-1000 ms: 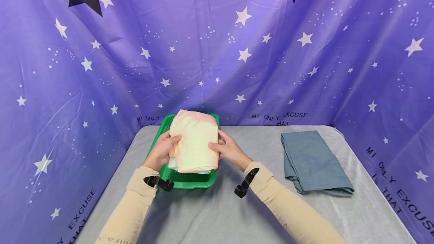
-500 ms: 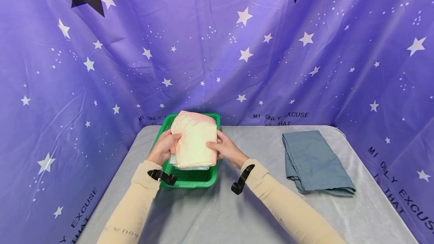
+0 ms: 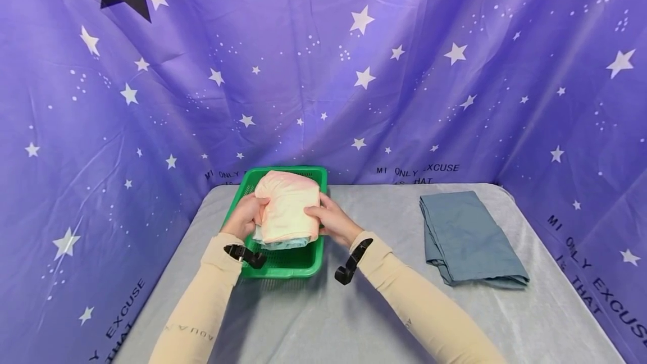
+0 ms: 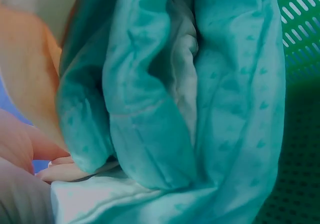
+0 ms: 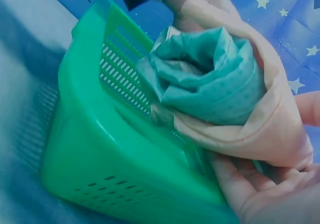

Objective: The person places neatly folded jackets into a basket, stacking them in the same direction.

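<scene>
Both hands hold a rolled bundle of cloth over the green plastic basket [image 3: 290, 272]. Its outer layer is a pale pink-and-cream cloth [image 3: 290, 206], and a teal patterned cloth [image 5: 215, 98] is coiled inside. My left hand [image 3: 244, 217] grips the left side, thumb on top. On the right side my right hand [image 3: 337, 221] pinches the bundle, with its thumb on top and fingers beneath, as the right wrist view shows. Teal folds [image 4: 145, 124] fill most of the left wrist view. Whether the bundle touches the basket's bottom cannot be told.
A folded grey-blue cloth [image 3: 472, 237] lies on the right of the table, which has a grey cover [image 3: 374, 319]. Purple star-printed curtains [image 3: 303, 72] stand behind and on both sides. A black strap with a camera [image 3: 354, 263] sits on each wrist.
Both hands have lowered the bundle slightly toward the basket, and its front edge now shows more of the teal cloth. The right hand has come a little to the left. The grey-blue cloth stays put.
</scene>
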The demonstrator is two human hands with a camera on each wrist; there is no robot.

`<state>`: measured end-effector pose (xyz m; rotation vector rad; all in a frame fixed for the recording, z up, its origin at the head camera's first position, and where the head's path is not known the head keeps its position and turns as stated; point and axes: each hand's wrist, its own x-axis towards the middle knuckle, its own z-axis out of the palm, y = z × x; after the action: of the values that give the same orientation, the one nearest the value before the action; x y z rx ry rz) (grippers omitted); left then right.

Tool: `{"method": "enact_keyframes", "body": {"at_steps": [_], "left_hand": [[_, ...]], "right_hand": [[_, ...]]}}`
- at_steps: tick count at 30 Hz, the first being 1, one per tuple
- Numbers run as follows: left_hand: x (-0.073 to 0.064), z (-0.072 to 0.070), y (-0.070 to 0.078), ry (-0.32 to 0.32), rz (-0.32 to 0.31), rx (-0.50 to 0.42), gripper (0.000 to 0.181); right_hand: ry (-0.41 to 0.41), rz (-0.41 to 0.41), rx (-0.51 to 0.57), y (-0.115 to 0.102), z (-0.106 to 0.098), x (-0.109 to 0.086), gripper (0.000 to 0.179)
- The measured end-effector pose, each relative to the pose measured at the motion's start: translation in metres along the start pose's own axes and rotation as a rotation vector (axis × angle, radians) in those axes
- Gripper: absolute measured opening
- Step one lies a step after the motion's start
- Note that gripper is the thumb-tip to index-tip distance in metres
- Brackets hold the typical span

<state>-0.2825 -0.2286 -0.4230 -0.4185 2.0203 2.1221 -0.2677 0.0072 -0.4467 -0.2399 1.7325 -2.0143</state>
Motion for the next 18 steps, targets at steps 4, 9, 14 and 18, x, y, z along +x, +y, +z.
{"method": "enact_keyframes", "body": {"at_steps": [4, 9, 14, 18], "left_hand": [[0.008, -0.001, -0.004, 0.0, -0.009, -0.014, 0.022], [0.017, 0.0, -0.01, -0.002, -0.008, -0.042, 0.01], [0.021, 0.001, -0.011, 0.018, -0.034, -0.055, 0.007], [0.024, 0.001, -0.013, 0.033, -0.051, -0.05, 0.008]], "right_hand": [[0.013, 0.007, 0.023, -0.002, 0.003, 0.001, 0.066], [0.045, 0.007, 0.074, -0.003, 0.007, 0.005, 0.071], [0.067, 0.013, 0.127, -0.004, 0.011, 0.008, 0.081], [0.066, 0.019, 0.159, -0.005, 0.013, 0.007, 0.083]]}}
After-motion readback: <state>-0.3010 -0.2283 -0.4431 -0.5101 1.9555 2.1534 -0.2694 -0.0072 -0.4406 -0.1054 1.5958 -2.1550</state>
